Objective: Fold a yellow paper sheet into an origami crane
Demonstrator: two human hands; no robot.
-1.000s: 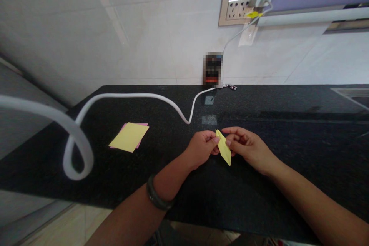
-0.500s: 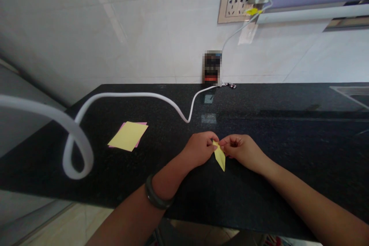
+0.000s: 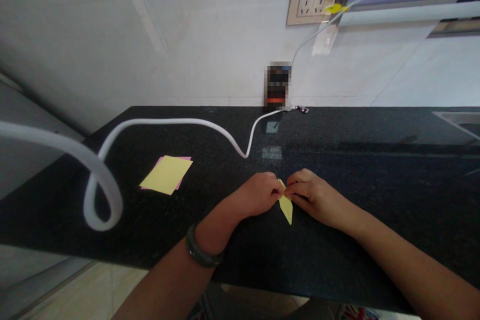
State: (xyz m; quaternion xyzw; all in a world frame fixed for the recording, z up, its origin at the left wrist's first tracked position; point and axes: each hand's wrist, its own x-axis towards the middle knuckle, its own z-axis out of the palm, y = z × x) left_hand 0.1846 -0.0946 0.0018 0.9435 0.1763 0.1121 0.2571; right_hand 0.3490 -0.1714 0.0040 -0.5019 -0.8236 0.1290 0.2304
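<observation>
A small folded piece of yellow paper point(image 3: 286, 208) is between my two hands, over the dark countertop point(image 3: 240, 260). It is narrow, with a pointed end toward me. My left hand point(image 3: 260, 192) pinches its left edge near the middle, fingers closed. My right hand point(image 3: 309, 192) pinches it from the right side at about the same height, fingertips almost meeting the left ones. The fingers cover part of the paper's upper half. Off to the left lie flat square sheets, a yellow sheet point(image 3: 167, 175) on top of a pink sheet point(image 3: 184, 159).
A thick white cable point(image 3: 180, 121) loops over the counter's left side toward a pixelated upright object point(image 3: 277, 85) against the wall. Behind are a wall socket point(image 3: 313, 1) and a thin cord. A sink edge point(image 3: 455, 125) shows at the far right.
My right hand's fingers have shifted their hold on the folded paper, now pressed closer to the left fingertips. The left thumb has tucked in. The camera view has moved slightly.
</observation>
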